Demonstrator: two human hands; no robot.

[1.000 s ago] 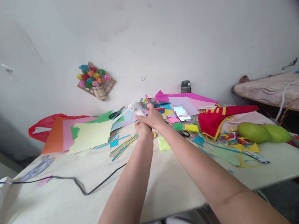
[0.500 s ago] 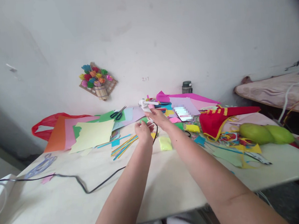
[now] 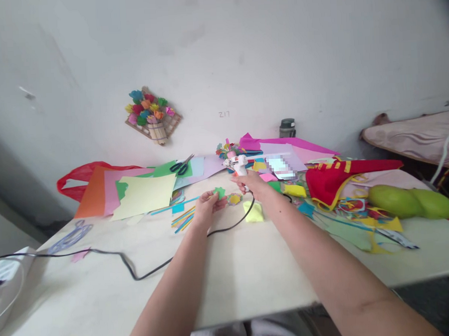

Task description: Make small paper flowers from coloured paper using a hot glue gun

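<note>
left hand, a second ago against right hand, now apart, pinching green paper, jagged-edged | right hand gripping smooth white glue gun above surface, shifted rightward | black cord curving from it | puffy yellow packet beside cord

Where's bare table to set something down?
Two patches on the table: between left forearm and right forearm, nearer than the black cord; and between black cord, power strip and left forearm. Crowded: back and right, from orange sheet to green fruit.
</note>
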